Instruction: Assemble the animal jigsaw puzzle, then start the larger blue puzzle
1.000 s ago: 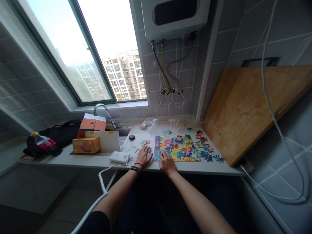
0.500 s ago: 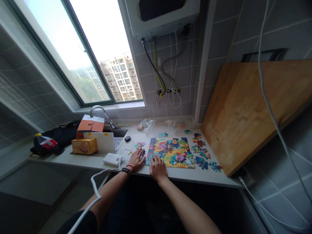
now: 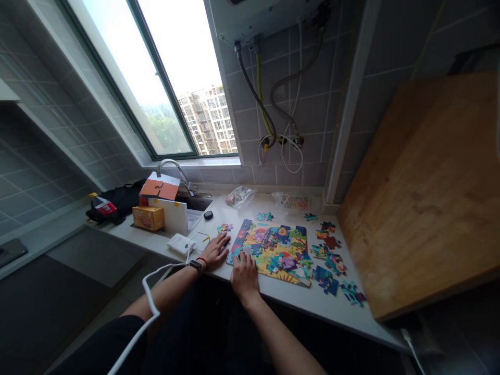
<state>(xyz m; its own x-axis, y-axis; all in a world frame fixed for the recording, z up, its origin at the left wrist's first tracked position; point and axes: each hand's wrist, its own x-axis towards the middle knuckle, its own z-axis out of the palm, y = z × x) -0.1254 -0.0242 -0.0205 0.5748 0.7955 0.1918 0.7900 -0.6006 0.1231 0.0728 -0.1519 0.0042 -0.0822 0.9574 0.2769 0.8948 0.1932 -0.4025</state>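
Note:
A colourful jigsaw puzzle (image 3: 273, 245) lies partly filled on the counter, its lower left corner under the fingers of my right hand (image 3: 245, 276). Those fingers are bent and close together; whatever is beneath them is hidden. My left hand (image 3: 214, 252) rests on the counter just left of the puzzle, fingers stretched out, with a red string and a dark watch at the wrist. A few loose puzzle pieces (image 3: 225, 227) lie beyond it. More pieces, such as a dark blue cluster (image 3: 325, 280), are strewn along the puzzle's right side.
A white power bank (image 3: 180, 243) with a cable sits left of my left hand. Behind are a small black case (image 3: 208, 214), an orange-yellow box (image 3: 148, 217), a sink tap (image 3: 175, 165) and plastic bags (image 3: 239, 196). A large wooden board (image 3: 425, 198) leans at the right.
The view has tilted and shifted, so the counter appears turned. Both hands remain in about the same places by the puzzle, my right hand still at its lower left corner.

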